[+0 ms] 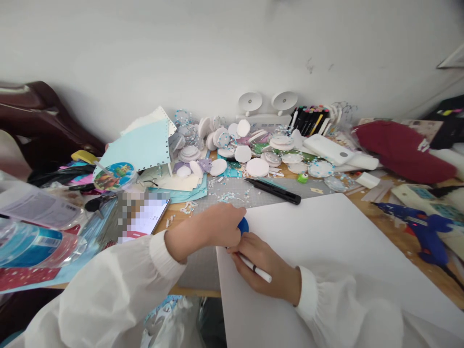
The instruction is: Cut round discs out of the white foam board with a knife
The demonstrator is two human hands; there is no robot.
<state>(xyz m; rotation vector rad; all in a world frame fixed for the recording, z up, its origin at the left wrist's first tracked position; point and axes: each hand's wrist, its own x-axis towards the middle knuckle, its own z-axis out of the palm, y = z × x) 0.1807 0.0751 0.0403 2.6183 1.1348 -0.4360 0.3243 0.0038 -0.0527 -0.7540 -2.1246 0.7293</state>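
A large white board (308, 241) lies over a grey cutting mat (199, 270) on the table. My left hand (223, 224) is closed on a round blue object (243, 225) at the board's left edge; only part of the object shows. My right hand (263, 266) touches my left hand and holds a white pen (258, 271) with a dark band. The pen's tip is hidden by my fingers. Beyond the board's back edge lies a black utility knife (274, 190).
White foam discs (257, 167) and beaded pieces are heaped along the wall. A blue glue gun (424, 227) lies at the right, near a dark red cap (402, 147). At the left are a phone (152, 217), plastic bottles (36, 244) and light blue sheets (139, 145).
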